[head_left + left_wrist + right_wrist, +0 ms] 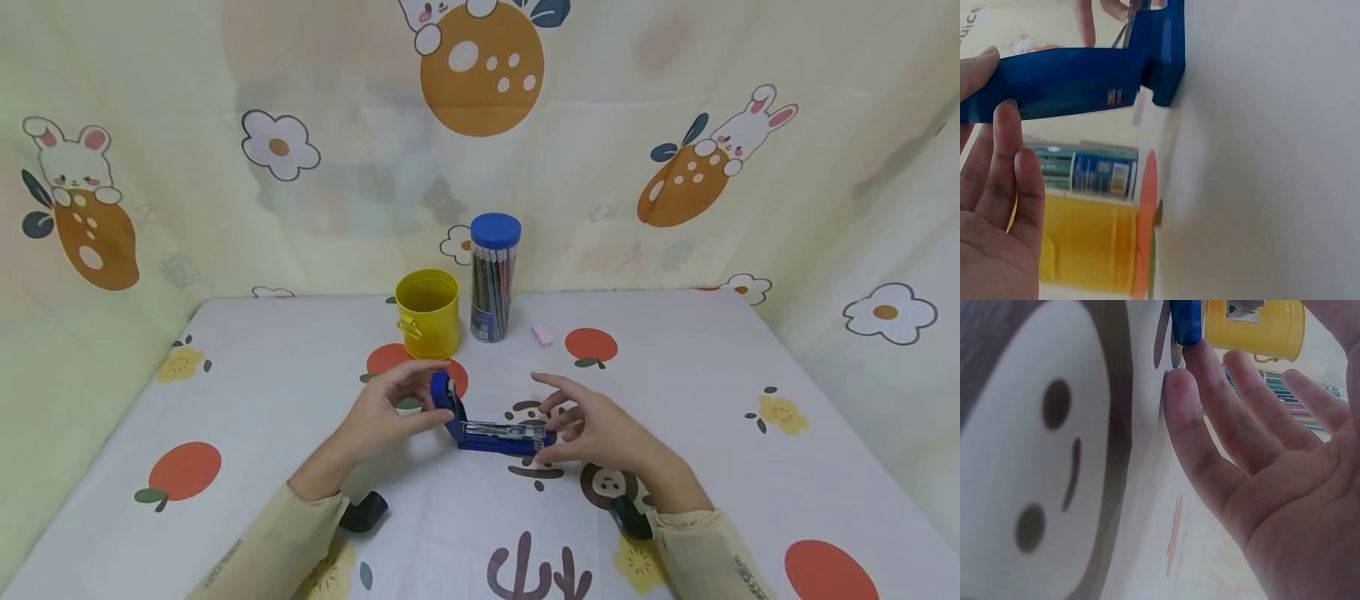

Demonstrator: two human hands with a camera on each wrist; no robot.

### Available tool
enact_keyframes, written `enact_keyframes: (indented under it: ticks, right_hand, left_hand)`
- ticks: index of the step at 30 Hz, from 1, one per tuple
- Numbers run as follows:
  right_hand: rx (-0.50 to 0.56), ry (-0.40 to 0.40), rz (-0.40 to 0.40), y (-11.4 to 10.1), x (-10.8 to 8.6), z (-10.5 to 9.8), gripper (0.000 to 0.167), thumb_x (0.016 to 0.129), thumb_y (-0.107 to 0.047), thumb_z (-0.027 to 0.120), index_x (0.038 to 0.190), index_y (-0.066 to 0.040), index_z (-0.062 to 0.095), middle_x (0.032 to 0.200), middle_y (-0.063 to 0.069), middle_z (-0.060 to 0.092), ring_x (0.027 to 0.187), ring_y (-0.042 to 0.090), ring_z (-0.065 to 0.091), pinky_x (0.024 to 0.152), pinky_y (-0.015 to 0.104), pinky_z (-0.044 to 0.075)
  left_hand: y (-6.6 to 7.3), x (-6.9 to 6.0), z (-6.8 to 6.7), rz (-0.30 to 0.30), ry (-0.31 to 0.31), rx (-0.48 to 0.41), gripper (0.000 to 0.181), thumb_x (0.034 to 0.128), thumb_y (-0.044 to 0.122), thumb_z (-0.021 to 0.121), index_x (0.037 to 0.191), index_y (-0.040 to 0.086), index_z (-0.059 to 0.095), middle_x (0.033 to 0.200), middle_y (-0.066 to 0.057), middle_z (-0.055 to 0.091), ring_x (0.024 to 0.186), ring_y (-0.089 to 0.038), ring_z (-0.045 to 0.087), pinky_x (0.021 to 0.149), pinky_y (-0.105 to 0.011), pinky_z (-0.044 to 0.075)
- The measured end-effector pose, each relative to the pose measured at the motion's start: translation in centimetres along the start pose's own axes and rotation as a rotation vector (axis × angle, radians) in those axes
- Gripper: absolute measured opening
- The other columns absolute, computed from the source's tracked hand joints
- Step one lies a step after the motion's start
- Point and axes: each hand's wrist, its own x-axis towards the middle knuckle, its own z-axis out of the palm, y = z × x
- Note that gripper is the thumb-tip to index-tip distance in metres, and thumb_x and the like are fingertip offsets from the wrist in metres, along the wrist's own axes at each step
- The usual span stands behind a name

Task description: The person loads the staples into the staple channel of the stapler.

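A blue stapler (pixel 495 437) stands unfolded above the tablecloth, its top arm swung up at the left and its metal staple rail exposed along the base. With thumb and fingertips, my left hand (pixel 390 417) pinches the raised top arm; the left wrist view shows that blue arm (pixel 1066 84) between thumb and fingers. At the base's right end is my right hand (pixel 600 429), its fingers spread and gently bent. In the right wrist view its fingertips (pixel 1183 387) come up close to the stapler's end (pixel 1186 322); whether they touch it I cannot tell.
Behind the stapler stand a yellow bucket (pixel 427 321) and a clear tube of pencils (pixel 492 283) with a blue lid. A small pink eraser-like block (pixel 542 335) lies right of the tube. A printed curtain (pixel 345 225) hangs behind the cloth-covered table (pixel 285 375).
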Motion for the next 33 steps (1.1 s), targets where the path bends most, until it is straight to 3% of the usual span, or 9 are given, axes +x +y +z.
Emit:
enact_keyframes:
  ticks: [5,12,15,22,33]
  right_hand:
    - [-0.007,0.014,0.019,0.1,0.0,0.0,0.102,0.072,-0.028,0.093,0.156,-0.024,0.036,0.122,0.010,0.060,0.105,0.024,0.067,0.084,0.038,0.057]
    - [0.003,0.020,0.015,0.3,0.0,0.1,0.108,0.072,-0.030,0.093,0.158,-0.029,0.029,0.124,0.012,0.060,0.105,0.024,0.068,0.084,0.039,0.057]
    - [0.017,0.025,0.010,0.4,0.0,0.1,0.109,0.072,-0.029,0.093,0.159,-0.029,0.027,0.126,0.014,0.060,0.104,0.025,0.068,0.084,0.040,0.057]
    - [0.022,0.035,0.007,0.2,-0.1,0.0,0.111,0.071,-0.028,0.094,0.159,-0.028,0.025,0.125,0.012,0.060,0.104,0.025,0.069,0.084,0.040,0.057]
    - [0.019,0.026,-0.020,0.1,-0.2,-0.2,0.112,0.072,-0.027,0.094,0.159,-0.024,0.024,0.125,0.011,0.060,0.104,0.025,0.069,0.084,0.038,0.058]
  left_hand:
    - [0.7,1.2,1.4,-0.004,-0.022,0.030,0.058,0.0822,0.019,0.086,0.135,0.021,0.063,0.100,0.002,0.068,0.083,-0.020,0.062,0.075,-0.042,0.055]
    - [1.2,2.2,3.6,-0.021,-0.062,0.047,0.055,0.0827,0.026,0.086,0.133,0.023,0.064,0.108,0.007,0.069,0.086,-0.021,0.060,0.085,-0.055,0.051]
    - [1.3,2.4,4.4,-0.052,-0.073,0.067,0.056,0.0827,0.030,0.086,0.134,0.025,0.063,0.106,0.010,0.069,0.090,-0.020,0.058,0.087,-0.054,0.049]
    - [1.4,3.0,6.0,-0.066,-0.137,0.139,0.055,0.0839,0.034,0.084,0.134,0.029,0.062,0.107,0.017,0.069,0.106,-0.013,0.056,0.090,-0.041,0.047]
    - [1.6,3.2,7.0,-0.062,-0.225,0.204,0.050,0.0864,0.031,0.082,0.132,0.023,0.065,0.113,0.011,0.068,0.102,-0.011,0.061,0.085,-0.028,0.053]
